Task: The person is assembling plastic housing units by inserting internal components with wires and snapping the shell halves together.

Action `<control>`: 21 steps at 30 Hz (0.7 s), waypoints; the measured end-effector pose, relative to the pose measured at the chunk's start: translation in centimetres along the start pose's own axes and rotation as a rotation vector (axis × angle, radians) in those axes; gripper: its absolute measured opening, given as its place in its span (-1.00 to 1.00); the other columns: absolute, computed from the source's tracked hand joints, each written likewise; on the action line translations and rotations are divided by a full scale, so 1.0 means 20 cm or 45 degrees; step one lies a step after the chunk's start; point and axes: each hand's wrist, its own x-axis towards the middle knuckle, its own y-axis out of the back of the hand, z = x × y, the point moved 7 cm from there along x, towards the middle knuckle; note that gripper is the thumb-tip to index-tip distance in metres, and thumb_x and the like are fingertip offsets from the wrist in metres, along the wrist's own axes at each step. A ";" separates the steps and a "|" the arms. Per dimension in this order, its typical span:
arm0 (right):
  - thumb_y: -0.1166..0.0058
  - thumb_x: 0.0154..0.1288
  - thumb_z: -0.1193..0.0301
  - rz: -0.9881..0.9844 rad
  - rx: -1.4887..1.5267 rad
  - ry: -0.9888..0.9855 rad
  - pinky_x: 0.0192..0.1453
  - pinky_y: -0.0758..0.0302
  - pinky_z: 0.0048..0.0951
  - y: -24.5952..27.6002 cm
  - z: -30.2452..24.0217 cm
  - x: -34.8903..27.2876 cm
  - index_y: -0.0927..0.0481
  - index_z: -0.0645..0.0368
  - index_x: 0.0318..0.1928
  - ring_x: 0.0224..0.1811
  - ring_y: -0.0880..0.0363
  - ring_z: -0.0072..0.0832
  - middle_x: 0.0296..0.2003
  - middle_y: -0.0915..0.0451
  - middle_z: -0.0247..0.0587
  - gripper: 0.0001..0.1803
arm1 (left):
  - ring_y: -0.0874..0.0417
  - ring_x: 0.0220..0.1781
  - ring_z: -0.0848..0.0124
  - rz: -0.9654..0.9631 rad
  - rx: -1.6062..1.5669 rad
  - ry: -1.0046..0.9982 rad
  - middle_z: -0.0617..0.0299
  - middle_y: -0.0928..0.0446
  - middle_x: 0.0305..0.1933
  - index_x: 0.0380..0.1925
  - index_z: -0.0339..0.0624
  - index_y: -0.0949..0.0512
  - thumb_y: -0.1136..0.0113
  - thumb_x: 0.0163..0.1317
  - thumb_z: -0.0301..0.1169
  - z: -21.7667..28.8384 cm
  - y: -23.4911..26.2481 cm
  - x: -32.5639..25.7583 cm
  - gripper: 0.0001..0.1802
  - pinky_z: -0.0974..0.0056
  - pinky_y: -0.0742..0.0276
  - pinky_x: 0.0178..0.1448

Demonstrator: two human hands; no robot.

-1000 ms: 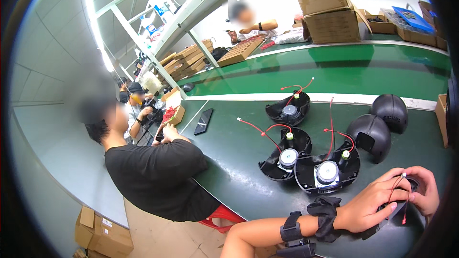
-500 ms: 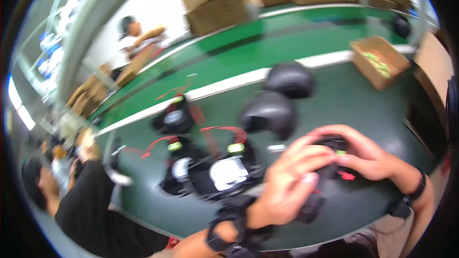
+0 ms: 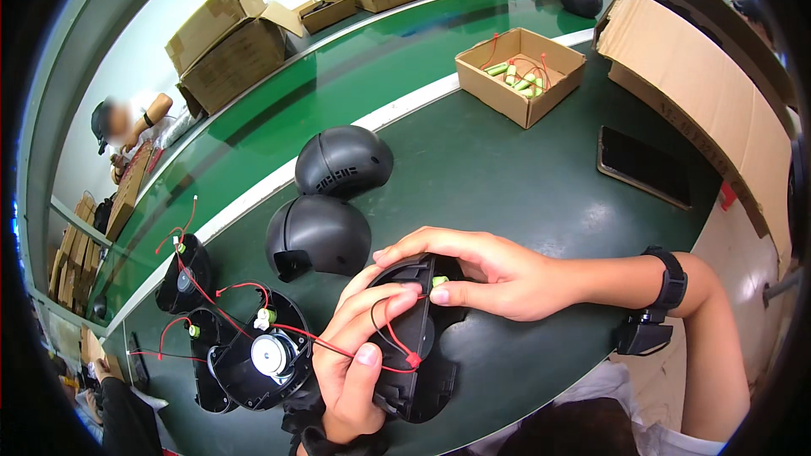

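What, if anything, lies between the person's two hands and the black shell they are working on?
Nothing visible. Both the left hand and the right hand already grip the black shell; only its own red wire runs under the left fingers.

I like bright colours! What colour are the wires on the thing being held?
Red wires, plus one black; the head view shows them.

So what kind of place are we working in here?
Most likely an electronics assembly line: a long green bench, open black speaker shells with red wires, a carton of green battery packs, and another worker further along.
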 end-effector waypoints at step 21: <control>-0.16 0.26 -0.03 0.184 -1.007 0.050 0.40 -0.26 -0.21 0.42 0.28 0.83 -0.30 0.45 0.26 0.32 -0.34 0.01 0.21 -0.41 0.28 -0.16 | -0.55 0.10 -0.08 0.054 0.403 -0.332 -0.12 -0.61 -0.09 -0.14 -0.49 -0.59 0.12 0.16 -0.48 0.06 0.09 0.04 -0.62 -0.14 -0.20 0.40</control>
